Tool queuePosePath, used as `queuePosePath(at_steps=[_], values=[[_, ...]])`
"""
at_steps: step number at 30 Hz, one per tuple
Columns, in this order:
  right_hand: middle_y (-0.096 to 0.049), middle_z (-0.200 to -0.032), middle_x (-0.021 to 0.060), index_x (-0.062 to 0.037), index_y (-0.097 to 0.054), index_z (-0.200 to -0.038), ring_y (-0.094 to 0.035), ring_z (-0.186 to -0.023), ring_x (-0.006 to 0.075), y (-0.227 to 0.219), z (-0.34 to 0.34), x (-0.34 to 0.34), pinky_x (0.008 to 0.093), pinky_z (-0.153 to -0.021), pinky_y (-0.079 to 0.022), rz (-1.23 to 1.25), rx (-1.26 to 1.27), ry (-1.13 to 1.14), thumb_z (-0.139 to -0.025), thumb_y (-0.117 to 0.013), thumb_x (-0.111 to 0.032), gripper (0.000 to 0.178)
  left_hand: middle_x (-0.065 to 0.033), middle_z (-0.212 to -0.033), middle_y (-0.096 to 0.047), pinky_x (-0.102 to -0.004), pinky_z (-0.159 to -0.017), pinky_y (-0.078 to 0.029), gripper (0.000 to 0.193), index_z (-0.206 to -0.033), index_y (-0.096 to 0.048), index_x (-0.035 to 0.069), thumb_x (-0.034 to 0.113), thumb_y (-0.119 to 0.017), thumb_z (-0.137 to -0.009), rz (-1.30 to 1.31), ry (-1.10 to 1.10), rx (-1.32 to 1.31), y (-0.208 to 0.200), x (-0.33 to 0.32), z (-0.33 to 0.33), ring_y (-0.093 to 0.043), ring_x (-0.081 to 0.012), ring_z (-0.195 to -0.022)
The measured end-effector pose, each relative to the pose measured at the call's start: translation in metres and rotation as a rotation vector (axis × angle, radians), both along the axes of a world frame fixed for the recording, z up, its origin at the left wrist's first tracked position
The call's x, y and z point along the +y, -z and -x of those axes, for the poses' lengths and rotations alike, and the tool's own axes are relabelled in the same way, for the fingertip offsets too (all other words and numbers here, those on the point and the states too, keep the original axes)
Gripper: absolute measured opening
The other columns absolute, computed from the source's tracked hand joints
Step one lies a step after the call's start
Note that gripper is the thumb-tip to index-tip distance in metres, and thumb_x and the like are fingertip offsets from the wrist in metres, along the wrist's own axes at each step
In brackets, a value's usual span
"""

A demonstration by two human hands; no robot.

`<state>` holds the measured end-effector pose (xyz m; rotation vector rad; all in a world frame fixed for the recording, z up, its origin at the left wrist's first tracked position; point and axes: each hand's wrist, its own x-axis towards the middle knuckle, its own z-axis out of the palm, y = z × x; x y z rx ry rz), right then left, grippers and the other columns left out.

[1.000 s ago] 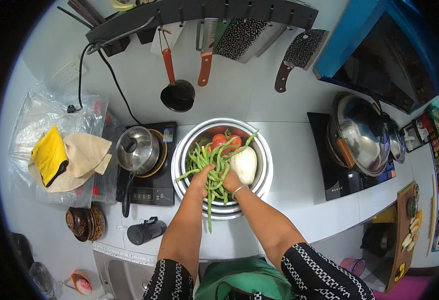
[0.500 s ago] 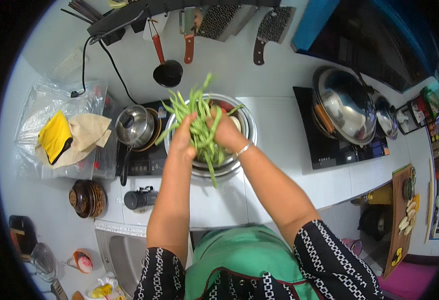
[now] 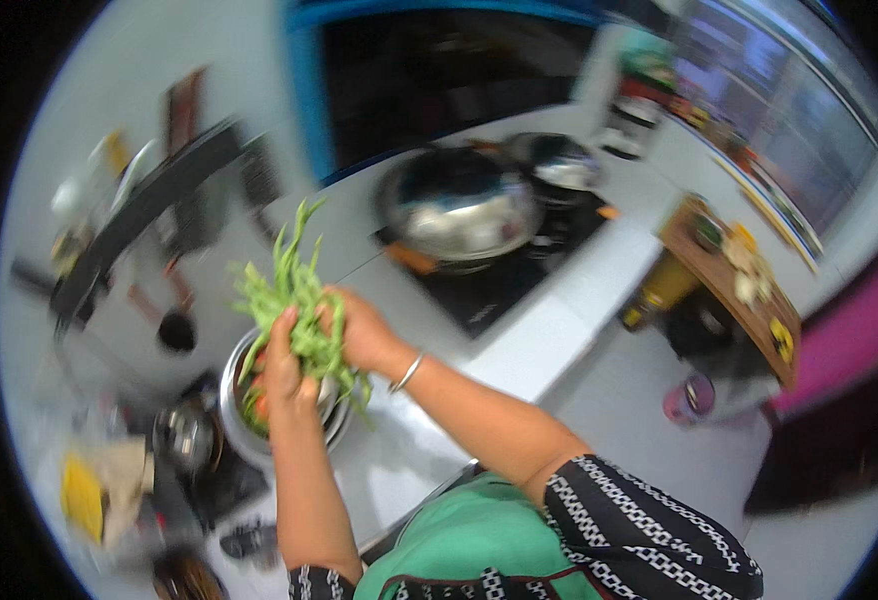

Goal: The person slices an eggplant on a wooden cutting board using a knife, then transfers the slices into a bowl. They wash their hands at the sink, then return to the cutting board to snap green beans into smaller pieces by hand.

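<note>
A bunch of long green beans [image 3: 309, 310] is gripped between my two hands, its tips sticking up past the fingers and a few strands hanging below. My left hand [image 3: 287, 365] closes on the bunch from the left. On its other side my right hand [image 3: 364, 328], with a silver bangle at the wrist, is wrapped round the beans. Beneath and partly behind them stands a steel bowl [image 3: 231, 400] with red and green vegetables inside, red ones [image 3: 259, 400] showing beside my left hand. My arms and the beans hide part of the bowl.
A large domed-lid wok [image 3: 459, 205] sits on the black cooktop [image 3: 479, 300]. Left of the bowl are a small pot [image 3: 189, 440] and a yellow cloth [image 3: 83, 500]. A wooden board [image 3: 704, 255] with pale food pieces lies far right. A pink bin [image 3: 689, 398] stands on the floor.
My view has swung to the right, so the cooktop now lies ahead and the board comes nearer. The beans, still in both hands, have come away from the bowl's middle toward its right side.
</note>
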<state>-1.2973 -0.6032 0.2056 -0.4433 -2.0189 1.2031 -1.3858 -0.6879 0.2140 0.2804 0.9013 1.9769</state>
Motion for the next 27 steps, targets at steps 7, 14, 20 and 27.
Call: queuePosePath(at_steps=[7,14,20,27], values=[[-0.055,-0.087,0.0154,-0.0040,-0.053,-0.088,-0.050,-0.082,0.0324,0.027,-0.166,0.119,0.0379,-0.076,-0.041,0.058,0.158,0.450,-0.081,-0.049,-0.018,0.016,-0.0121,-0.102,-0.059,-0.0323,-0.077,-0.050,0.034,-0.108,-0.051,-0.002,0.023,-0.053,-0.084,-0.022,0.442,0.051,0.004,0.157,-0.155,-0.059,-0.0212,-0.091],[-0.054,-0.082,0.0143,-0.0038,-0.053,-0.081,-0.050,-0.081,0.0323,0.014,-0.401,0.231,0.0378,-0.074,-0.041,0.078,0.216,0.663,-0.078,-0.052,-0.016,0.013,-0.0087,-0.098,-0.060,-0.0306,-0.079,-0.047,0.030,-0.105,-0.054,0.001,0.020,-0.057,-0.082,-0.023,0.750,0.011,0.010,0.314,-0.370,-0.058,-0.0185,-0.087],[-0.055,-0.093,0.0180,0.0000,-0.053,-0.093,-0.051,-0.087,0.0348,-0.006,-0.601,0.320,0.0382,-0.078,-0.041,0.092,0.137,0.880,-0.084,-0.044,-0.016,0.021,-0.0100,-0.094,-0.061,-0.0310,-0.077,-0.048,0.030,-0.103,-0.054,-0.002,0.019,-0.057,-0.081,-0.028,0.944,-0.021,-0.005,0.430,-0.572,-0.059,-0.0195,-0.083],[-0.058,-0.084,0.0154,0.0009,-0.054,-0.093,-0.056,-0.080,0.0274,0.016,-0.800,0.403,0.0348,-0.073,-0.043,0.113,0.235,1.164,-0.084,-0.043,-0.012,0.019,-0.0119,-0.094,-0.061,-0.0315,-0.076,-0.050,0.033,-0.106,-0.051,-0.001,0.017,-0.059,-0.080,0.010,1.230,-0.039,0.016,0.543,-0.788,-0.060,-0.0206,-0.084]])
